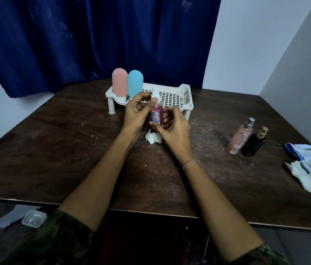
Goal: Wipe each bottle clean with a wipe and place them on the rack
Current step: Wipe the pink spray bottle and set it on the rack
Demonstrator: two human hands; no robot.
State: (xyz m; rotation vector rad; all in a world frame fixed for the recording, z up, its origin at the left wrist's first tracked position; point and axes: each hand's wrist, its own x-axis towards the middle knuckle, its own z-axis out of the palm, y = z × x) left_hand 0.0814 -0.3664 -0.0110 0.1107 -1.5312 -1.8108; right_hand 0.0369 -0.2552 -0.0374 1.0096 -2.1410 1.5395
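Dark wood table [74,150], near to far: my left hand [137,111] and right hand [173,129], forearms converging, both curled round one pink spray bottle [157,111] held upright over one crumpled wipe [152,139]; rightward rest two, rose perfume bottle [240,137] and black perfume bottle [253,144]; one white rack [172,96] carries two, pink capsule bottle [120,82] and blue capsule bottle [135,84].

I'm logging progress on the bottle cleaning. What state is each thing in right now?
rack: standing on the table, mostly unfilled.
pink bottle: upright on the rack.
blue bottle: upright on the rack.
red bottle: held by left hand and right hand.
wipe: crumpled, below the hands.
clear perfume bottle: on the table.
black perfume bottle: on the table.
wipe pack: open.
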